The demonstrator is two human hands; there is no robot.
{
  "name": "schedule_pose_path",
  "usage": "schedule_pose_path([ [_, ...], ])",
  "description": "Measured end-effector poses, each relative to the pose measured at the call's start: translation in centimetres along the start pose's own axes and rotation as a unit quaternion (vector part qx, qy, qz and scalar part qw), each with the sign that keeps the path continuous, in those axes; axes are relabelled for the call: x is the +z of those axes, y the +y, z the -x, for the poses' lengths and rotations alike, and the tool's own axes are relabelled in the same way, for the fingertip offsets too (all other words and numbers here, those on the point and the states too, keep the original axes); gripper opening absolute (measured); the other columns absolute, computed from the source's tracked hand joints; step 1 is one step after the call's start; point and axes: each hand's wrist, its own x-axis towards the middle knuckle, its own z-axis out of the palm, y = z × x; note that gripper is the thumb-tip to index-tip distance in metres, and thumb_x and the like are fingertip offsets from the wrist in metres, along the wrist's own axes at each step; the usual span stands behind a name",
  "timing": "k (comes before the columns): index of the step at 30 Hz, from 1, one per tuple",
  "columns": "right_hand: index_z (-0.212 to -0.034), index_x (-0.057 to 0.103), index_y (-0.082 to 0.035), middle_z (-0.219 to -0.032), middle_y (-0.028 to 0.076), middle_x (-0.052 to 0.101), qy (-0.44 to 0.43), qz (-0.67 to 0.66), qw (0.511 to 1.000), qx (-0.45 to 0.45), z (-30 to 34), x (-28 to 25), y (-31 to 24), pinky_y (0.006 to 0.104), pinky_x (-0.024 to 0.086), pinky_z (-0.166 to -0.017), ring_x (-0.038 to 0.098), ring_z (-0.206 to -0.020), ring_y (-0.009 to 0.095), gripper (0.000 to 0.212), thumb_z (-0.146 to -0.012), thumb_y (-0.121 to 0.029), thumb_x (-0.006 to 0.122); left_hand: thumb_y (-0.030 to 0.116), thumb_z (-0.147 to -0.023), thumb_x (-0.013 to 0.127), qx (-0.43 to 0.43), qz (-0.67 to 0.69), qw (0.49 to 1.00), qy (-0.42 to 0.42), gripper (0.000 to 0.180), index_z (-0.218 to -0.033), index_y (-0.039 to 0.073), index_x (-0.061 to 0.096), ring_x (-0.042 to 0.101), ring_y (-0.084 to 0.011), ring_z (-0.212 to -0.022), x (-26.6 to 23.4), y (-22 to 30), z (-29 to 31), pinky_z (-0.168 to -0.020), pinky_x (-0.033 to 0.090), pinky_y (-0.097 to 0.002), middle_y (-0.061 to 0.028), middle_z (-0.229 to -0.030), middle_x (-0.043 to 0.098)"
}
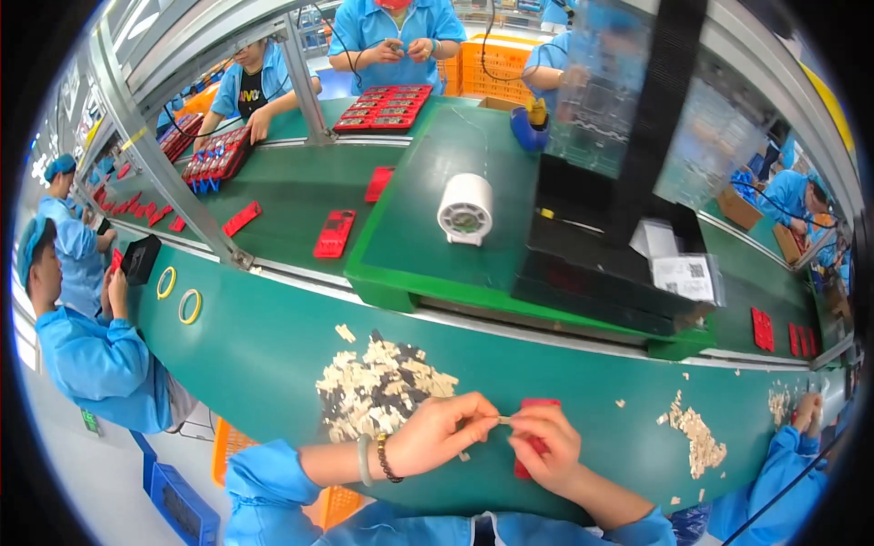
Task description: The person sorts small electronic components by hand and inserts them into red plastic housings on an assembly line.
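Note:
My left hand (442, 435) pinches a small beige piece (503, 419) between thumb and fingertips. From the other side, my right hand (548, 448) has its thumb and fingers closed on the same piece. Beneath the right hand lies a red plastic holder (539, 403), mostly covered by that hand. Left of my hands spreads a pile of small beige and black pieces (378, 387), flat and jumbled together. A bead bracelet and a pale bangle circle my left wrist.
Two yellowish tape rolls (189, 307) lie far left on the green table (264, 318). Beyond it, a conveyor carries red holders (334, 234). A white fan (465, 209) and black box (583, 255) stand on a raised green platform. Beige scraps (694, 432) lie right; co-workers sit around.

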Motion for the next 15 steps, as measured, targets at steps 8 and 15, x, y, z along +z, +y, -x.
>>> schedule_pose_path([
  [8,-0.096,0.068,-0.005,-0.09,0.009,0.062,-0.009,0.168,0.971,-0.169,-0.8,-3.0,0.3,0.0305,0.051,-0.06,0.063,-0.074,0.022,0.026,-0.072,0.004,0.069,0.012,-0.095,0.056,-0.018,0.111,0.994,-0.015,0.014,-0.098,-0.001,0.058,0.062,-0.0087,-0.078,4.7,-0.2,-1.1,-0.071,0.05,-0.0225,-0.0047,-0.082,0.066],
  [15,-0.095,0.066,-0.002,-0.088,0.009,0.062,0.019,0.205,0.964,-0.17,-1.9,-2.7,0.0,0.0305,0.05,-0.058,0.062,-0.071,0.022,0.021,-0.075,0.0,0.07,0.002,-0.092,0.057,0.022,0.258,0.966,0.013,0.013,-0.104,-0.003,0.062,0.061,-0.0128,-0.087,4.7,-2.4,-2.2,-0.078,0.05,-0.0249,-0.0086,-0.096,0.066],
])
